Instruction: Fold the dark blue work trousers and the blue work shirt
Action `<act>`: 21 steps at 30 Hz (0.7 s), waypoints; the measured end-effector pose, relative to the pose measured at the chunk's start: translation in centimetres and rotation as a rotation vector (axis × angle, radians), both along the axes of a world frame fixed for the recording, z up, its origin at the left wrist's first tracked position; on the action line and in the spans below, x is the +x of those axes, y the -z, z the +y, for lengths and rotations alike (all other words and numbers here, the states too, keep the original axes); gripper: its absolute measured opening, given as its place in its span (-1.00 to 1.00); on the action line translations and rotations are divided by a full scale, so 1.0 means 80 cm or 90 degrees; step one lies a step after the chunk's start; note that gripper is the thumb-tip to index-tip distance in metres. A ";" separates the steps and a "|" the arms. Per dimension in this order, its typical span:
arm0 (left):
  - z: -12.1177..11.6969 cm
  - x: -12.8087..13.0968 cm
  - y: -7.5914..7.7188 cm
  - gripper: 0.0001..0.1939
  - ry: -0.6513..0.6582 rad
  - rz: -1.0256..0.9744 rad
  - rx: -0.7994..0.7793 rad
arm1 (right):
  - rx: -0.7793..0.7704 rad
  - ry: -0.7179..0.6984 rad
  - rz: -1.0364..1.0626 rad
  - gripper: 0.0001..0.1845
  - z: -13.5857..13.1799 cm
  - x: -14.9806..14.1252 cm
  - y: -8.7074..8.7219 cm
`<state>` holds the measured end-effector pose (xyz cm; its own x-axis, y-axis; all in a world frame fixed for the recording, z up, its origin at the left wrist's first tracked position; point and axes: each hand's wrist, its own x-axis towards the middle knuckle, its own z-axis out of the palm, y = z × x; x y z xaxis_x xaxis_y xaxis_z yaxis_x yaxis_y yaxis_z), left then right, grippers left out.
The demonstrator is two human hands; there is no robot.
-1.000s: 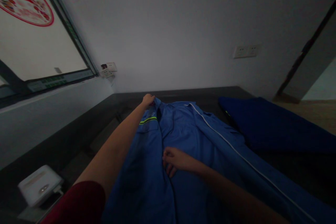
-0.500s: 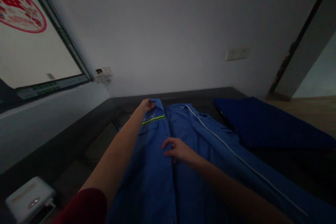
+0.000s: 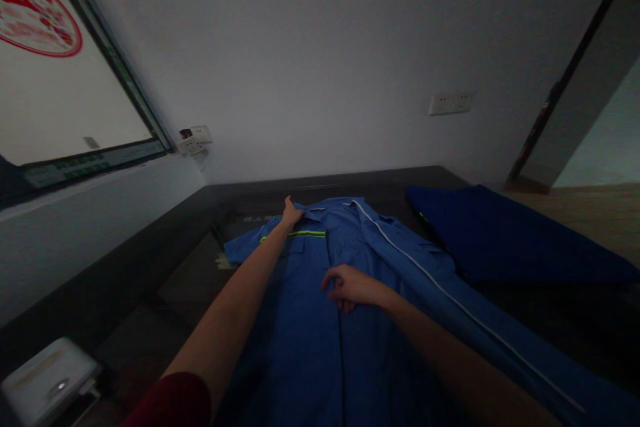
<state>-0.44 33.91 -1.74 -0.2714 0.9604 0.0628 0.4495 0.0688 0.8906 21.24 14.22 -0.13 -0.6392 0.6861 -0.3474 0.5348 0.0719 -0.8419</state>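
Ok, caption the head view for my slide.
Left hand at the collar, right hand lower down over the same blue jacket.

A plain grey wall (image 3: pixel 310 67) fills twelve o'clock in dim light, with a double socket (image 3: pixel 451 103) toward two. A dark-framed window (image 3: pixel 85 103), bearing a round red sticker (image 3: pixel 40 10), sits at ten. The dark desk (image 3: pixel 400 177) meets the wall below; light-brown floor (image 3: pixel 603 213) shows at three.

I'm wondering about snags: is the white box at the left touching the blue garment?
Apart. The head view shows a stretch of dark surface between the white box and the blue garment.
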 end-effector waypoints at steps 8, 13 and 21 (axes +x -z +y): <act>-0.043 0.004 0.000 -0.57 0.057 0.374 0.100 | 0.456 0.124 -0.090 -0.73 -0.006 -0.007 0.002; -0.063 0.016 0.037 -0.67 0.171 0.455 0.053 | 0.581 0.072 -0.126 -0.59 -0.018 -0.018 0.022; -0.059 -0.053 0.022 -0.60 0.066 0.413 0.080 | 0.556 0.014 -0.163 -0.48 -0.020 -0.020 0.055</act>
<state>-4.70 29.16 -3.49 -0.0468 0.9541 0.2958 0.8952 -0.0913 0.4362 19.65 12.64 -4.50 -0.5976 0.7831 0.1722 0.7067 0.6159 -0.3481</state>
